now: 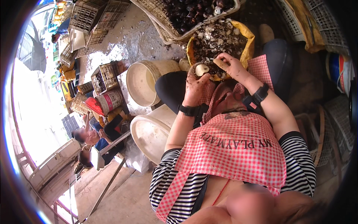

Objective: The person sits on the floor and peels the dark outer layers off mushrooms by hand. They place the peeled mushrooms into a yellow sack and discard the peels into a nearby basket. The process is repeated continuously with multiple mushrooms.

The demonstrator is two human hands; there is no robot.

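My left hand [194, 86] is curled round a whitish, round peeled water chestnut [201, 70], its cut face turned up. Just to the right, my right hand [232, 66] is closed, thumb and fingers pinched together; what it grips is too small to make out. Both hands have dark bits stuck to them and are apart from each other. Beneath and beyond them an open yellow sack [249, 41] holds dark and pale peelings [218, 39]. Past the sack, a pale plastic crate [168, 36] contains many dark, unpeeled water chestnuts [186, 15] and a few white pieces.
Left of my knee stand a white bucket [143, 84] and a pale round tub [149, 136]. Crates [106, 76] and a red-topped pail [108, 102] are farther left, near other people [89, 136]. More crates [317, 22] and a blue-and-red container [335, 71] are at right.
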